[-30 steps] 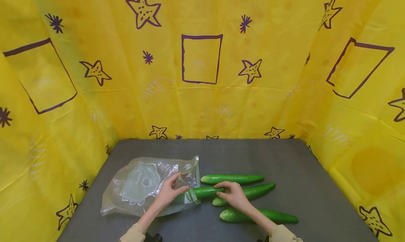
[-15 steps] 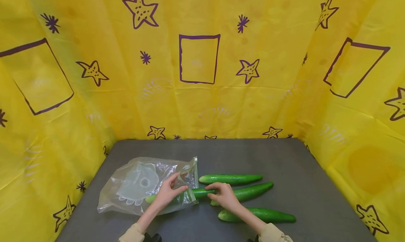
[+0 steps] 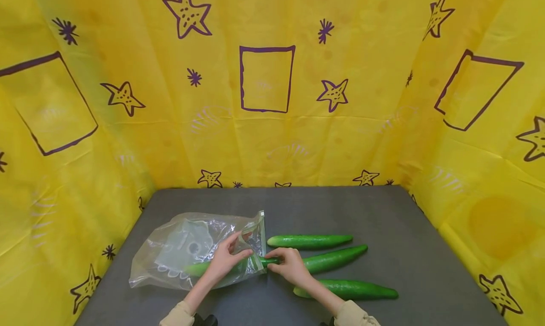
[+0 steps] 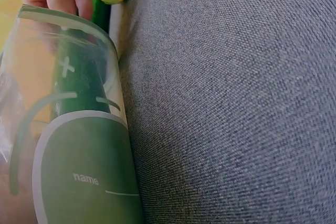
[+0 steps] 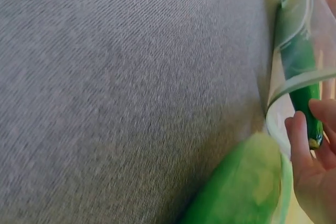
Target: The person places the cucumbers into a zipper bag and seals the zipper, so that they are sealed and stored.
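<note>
At the left a clear plastic bag [image 3: 146,264] is lying on the grey table [image 3: 332,207], and the left hand [image 3: 227,259] is resting at its mouth, thumb and fingers spread apart, though whether they are pinching the plastic I cannot tell. A green cucumber [image 5: 303,98] is lying mostly inside the bag, its narrow end poking out of the mouth, where the right hand [image 3: 289,268] is pinching it. Farther right, three loose cucumbers [image 3: 336,259] are resting on the table, side by side.
</note>
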The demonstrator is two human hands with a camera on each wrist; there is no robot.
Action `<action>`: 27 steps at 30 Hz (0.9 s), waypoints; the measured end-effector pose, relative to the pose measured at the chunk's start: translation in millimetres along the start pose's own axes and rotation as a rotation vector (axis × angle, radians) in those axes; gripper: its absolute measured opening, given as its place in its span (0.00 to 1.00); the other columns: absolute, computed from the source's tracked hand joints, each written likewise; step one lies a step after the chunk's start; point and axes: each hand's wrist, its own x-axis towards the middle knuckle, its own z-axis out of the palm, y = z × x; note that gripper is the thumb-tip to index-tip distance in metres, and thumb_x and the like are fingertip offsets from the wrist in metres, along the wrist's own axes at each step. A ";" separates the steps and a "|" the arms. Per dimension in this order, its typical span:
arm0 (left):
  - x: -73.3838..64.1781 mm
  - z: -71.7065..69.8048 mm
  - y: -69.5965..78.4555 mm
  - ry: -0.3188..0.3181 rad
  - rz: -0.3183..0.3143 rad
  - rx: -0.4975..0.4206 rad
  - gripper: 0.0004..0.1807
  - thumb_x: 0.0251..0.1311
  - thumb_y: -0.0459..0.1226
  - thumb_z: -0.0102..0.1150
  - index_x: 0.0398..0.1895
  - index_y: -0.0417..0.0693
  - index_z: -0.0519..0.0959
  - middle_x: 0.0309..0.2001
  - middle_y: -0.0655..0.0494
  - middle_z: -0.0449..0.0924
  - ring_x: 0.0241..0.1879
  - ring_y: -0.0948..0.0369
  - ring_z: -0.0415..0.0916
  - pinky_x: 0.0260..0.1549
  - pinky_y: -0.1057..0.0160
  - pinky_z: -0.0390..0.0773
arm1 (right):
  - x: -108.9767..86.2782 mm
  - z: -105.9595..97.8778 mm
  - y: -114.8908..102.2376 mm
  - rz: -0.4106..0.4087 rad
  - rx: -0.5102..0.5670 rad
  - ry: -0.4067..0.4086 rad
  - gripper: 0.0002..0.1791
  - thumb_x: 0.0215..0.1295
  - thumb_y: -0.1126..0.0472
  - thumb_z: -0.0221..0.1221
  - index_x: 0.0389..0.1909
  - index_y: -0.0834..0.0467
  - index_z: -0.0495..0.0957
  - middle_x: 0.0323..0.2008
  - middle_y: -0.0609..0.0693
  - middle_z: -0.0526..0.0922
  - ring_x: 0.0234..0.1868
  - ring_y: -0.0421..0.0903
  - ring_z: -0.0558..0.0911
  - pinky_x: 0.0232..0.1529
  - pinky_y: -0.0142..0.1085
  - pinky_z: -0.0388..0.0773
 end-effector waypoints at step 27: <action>-0.3 1.1 -2.9 0.000 0.001 -0.022 0.34 0.51 0.35 0.69 0.63 0.37 0.69 0.65 0.36 0.66 0.66 0.39 0.61 0.65 0.42 0.60 | 12.2 22.2 -1.4 0.023 -0.025 -0.145 0.13 0.47 0.71 0.66 0.36 0.57 0.85 0.35 0.51 0.88 0.31 0.37 0.84 0.33 0.24 0.78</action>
